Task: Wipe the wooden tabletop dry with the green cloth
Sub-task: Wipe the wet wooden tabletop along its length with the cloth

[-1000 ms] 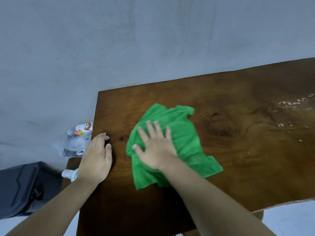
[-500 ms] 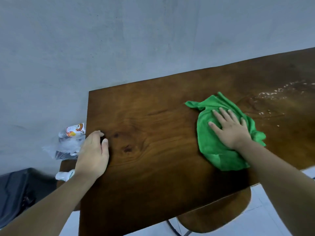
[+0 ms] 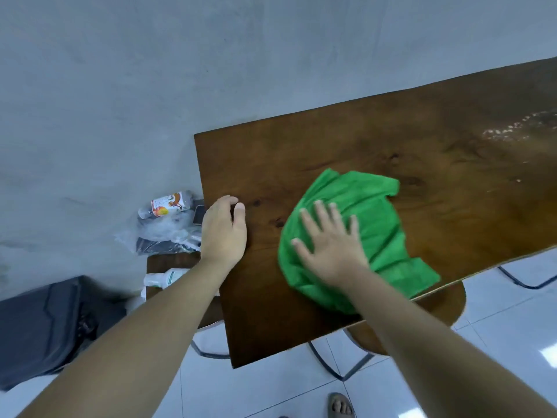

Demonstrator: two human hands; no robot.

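The dark wooden tabletop [image 3: 331, 146] fills the middle and right of the head view. A crumpled green cloth [image 3: 373, 206] lies on it near the front edge. My right hand [image 3: 330, 248] presses flat on the cloth's near-left part, fingers spread. My left hand [image 3: 223, 233] rests palm down at the table's left edge, holding nothing. White water droplets [image 3: 506, 131] speckle the far right of the top, apart from the cloth.
Left of the table, a lower surface holds a labelled bottle [image 3: 167, 205], a plastic bag [image 3: 162, 233] and a white bottle [image 3: 159, 279]. A dark bag [image 3: 39, 327] sits on the floor. A wooden stool [image 3: 437, 309] stands under the front edge, near my sandalled foot [image 3: 340, 405].
My right hand swept the cloth right toward the droplets, then back left toward the table's middle. My left hand stayed at the left edge.
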